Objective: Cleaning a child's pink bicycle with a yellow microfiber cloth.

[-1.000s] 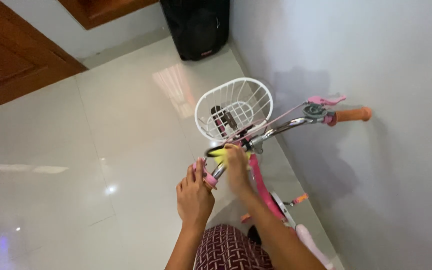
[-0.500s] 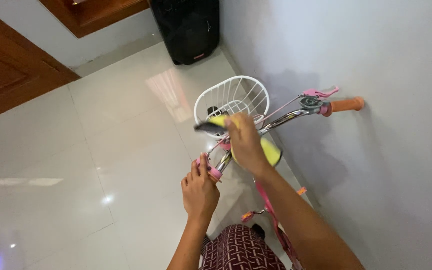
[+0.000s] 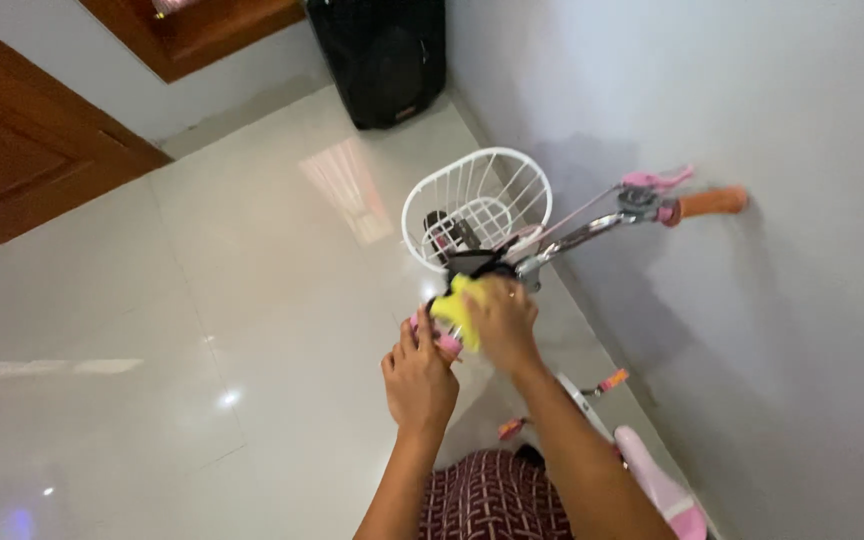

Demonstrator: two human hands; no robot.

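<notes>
You have one view only, from the camera on your head, so no second view shares any of the scene. It looks steeply down and forward over your own arms at the white basket, which sits near the middle of the frame. Your left hand and right hand come in from the bottom edge, just below the basket and close to the lens. The floor spreads left of the basket, the wall fills the right, and a black speaker stands beyond it at the top edge.
</notes>
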